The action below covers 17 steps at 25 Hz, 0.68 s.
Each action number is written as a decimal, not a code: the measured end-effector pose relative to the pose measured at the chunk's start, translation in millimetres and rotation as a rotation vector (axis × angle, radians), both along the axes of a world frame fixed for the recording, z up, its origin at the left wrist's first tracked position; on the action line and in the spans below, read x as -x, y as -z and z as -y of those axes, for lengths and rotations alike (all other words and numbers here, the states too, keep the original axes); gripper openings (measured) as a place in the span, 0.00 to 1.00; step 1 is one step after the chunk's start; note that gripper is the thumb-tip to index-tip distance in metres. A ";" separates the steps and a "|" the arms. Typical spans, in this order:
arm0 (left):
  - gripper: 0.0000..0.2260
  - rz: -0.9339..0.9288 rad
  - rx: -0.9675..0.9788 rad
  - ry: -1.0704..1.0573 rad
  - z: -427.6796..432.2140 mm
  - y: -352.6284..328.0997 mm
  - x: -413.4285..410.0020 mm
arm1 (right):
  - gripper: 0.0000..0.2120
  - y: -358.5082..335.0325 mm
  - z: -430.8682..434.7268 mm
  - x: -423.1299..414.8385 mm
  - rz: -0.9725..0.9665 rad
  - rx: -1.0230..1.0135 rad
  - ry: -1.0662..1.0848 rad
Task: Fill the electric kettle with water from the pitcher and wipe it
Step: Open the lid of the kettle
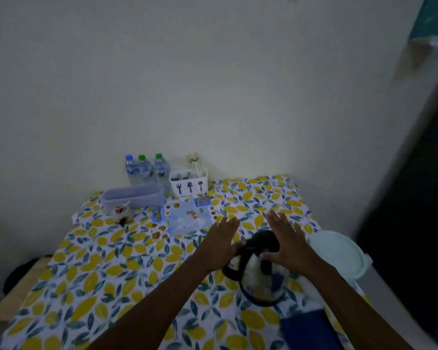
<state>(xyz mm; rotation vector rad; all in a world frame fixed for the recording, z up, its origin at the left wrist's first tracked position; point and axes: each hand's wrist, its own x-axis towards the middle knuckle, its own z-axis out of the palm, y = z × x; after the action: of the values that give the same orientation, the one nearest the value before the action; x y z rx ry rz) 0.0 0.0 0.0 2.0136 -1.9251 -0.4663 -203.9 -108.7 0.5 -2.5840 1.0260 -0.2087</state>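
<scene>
While both arms reach forward over a table covered in a lemon-and-leaf tablecloth (106, 274), the electric kettle (261, 271) stands on the cloth toward the table's right side, between the two hands, its body pale and blurred, its lid and handle black. At the kettle's left, the left hand (221, 242) is spread flat, fingers extended, thumb touching the dark top; it grips nothing. At the kettle's right, the right hand (287, 242) is likewise spread with fingers straight, its thumb lying against the kettle's upper body, palm turned toward the lid, nothing clasped. Right of the kettle, at the table's edge, a white round lidded container (339, 253) shows, whether it is the pitcher cannot be told. A blue cloth (309, 329) lies on the near right. Against the wall stand three water bottles (146, 170), a white cutlery holder (189, 184) and a grey oblong tub (134, 195), with a small mug (122, 213) and a blue printed packet (185, 218) in front
</scene>
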 end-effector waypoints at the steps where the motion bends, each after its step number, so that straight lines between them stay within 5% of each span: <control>1: 0.29 -0.028 -0.042 -0.007 -1.2 10.4 5.9 | 0.51 10.0 -3.0 2.8 -0.043 -0.033 0.012; 3: 0.28 -0.108 -0.080 -0.046 -0.8 36.5 13.9 | 0.53 33.2 -6.6 6.2 -0.076 -0.084 0.062; 8: 0.21 -0.259 0.122 -0.188 8.7 76.3 20.1 | 0.50 67.6 -20.1 5.4 0.253 -0.138 0.154; 12: 0.10 -0.387 0.106 -0.207 21.7 81.7 15.6 | 0.56 66.8 -6.9 0.9 0.212 -0.102 0.245; 17: 0.09 -0.624 0.015 -0.239 23.5 74.4 14.3 | 0.57 62.6 -1.2 0.4 0.240 -0.205 0.233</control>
<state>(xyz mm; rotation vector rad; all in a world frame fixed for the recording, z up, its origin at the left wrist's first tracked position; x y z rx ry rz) -14.3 -23.5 -74.4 1.7696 -1.2920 -0.8843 -204.3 -107.5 -62.1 -2.1926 1.1884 -0.4361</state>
